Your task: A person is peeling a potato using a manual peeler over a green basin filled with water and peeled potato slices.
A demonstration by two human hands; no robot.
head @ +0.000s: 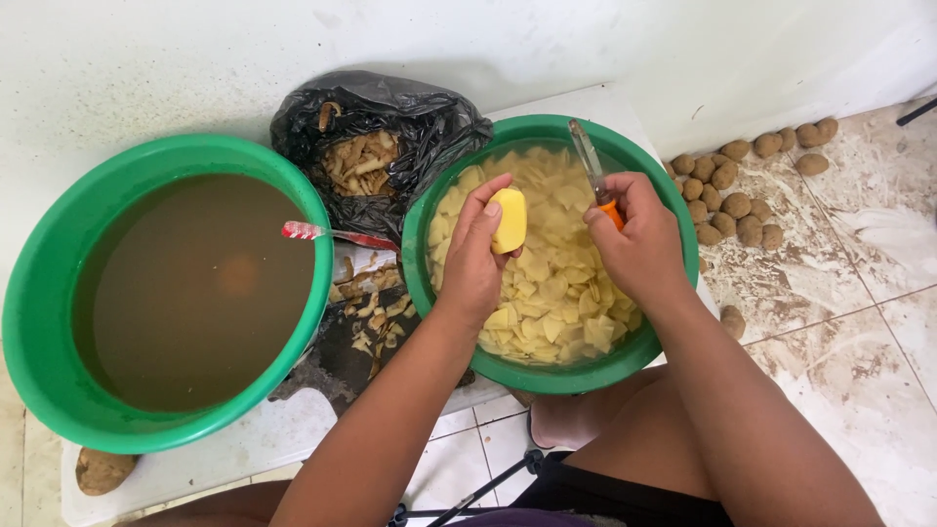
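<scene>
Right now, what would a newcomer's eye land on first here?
Two green basins: the left basin holds murky brown water, the right basin is full of pale potato slices. Above the slices, the left hand holds a peeled potato and the right hand a peeler. Unpeeled potatoes lie on the floor at right.

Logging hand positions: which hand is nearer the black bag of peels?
Left. The left hand holds a peeled potato just right of the bag; the right hand is farther right, holding a peeler.
</scene>
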